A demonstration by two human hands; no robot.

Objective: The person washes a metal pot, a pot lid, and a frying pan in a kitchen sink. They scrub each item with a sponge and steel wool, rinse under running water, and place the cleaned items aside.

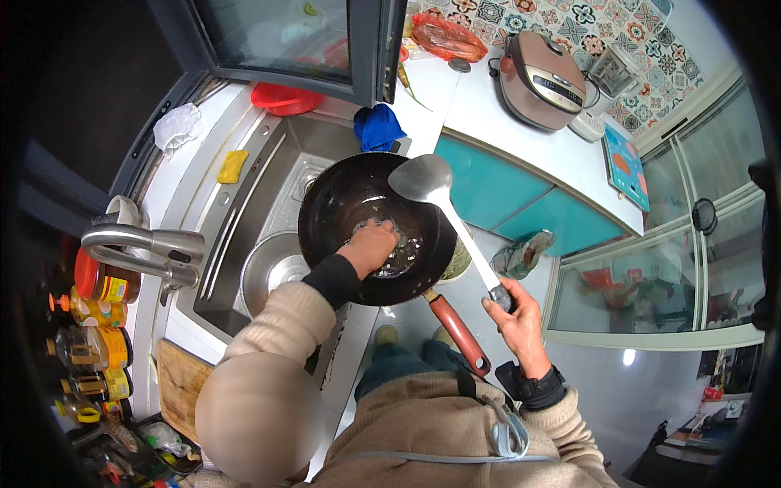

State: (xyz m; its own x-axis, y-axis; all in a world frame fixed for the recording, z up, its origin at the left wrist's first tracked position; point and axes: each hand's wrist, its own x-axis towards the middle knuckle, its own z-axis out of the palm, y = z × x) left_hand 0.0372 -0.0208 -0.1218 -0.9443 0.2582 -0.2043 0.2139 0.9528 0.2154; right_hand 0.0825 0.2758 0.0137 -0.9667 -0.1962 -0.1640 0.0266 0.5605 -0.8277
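Observation:
My left hand reaches into a dark wok, fingers bent down at its wet bottom around something too unclear to name, perhaps a scrubber. The wok sits over the right part of the steel sink, its red handle pointing toward my body. My right hand grips the dark end of a long metal spatula, whose head is over the wok's upper right rim. A steel basin lies in the sink, partly behind the wok and my left arm.
The faucet, bottles and wooden board line the left side. A yellow sponge, red bowl and blue cloth edge the sink. A rice cooker stands on the right counter above teal cabinets.

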